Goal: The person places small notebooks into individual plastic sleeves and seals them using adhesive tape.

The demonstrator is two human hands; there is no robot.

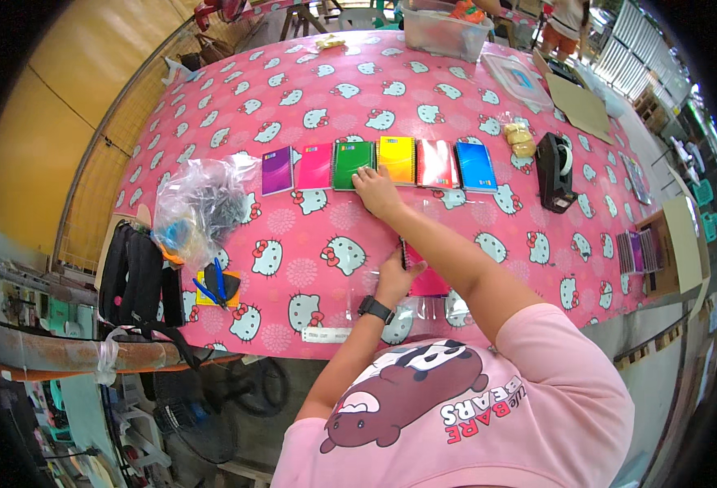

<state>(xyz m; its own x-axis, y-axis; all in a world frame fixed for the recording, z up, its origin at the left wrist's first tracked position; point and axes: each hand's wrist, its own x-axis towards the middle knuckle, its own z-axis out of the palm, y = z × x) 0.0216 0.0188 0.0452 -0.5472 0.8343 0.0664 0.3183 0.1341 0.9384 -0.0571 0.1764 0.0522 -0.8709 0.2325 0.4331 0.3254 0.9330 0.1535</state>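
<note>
— Where are our hands? Our right hand [377,191] is stretched out over the table, fingers spread flat, the tips touching the lower edge of the green spiral notebook [353,165]. Our left hand [394,276], the one with the black wristwatch [375,309], is curled around the near pink notebook [428,282], holding it at its left side close to the table's front edge.

— And the green one lies in the row?
— Yes, third from the left, between the pink notebook in the row [316,167] and the yellow-orange notebook [396,159], touching or nearly touching both. A purple notebook [277,171], a red notebook [437,163] and a blue notebook [476,167] complete the line.

— How will they handle?
— We judge them light and thin, stiff enough to slide flat, with glossy covers that may slip on the plastic tablecloth [318,89]. We'd pinch a long edge, away from the wire spine.

— What can't we make out?
— Our right forearm hides most of the near pink notebook. The clear bag [200,207] holds dark items we can't identify, and the far storage box [444,31] is cut off.
</note>
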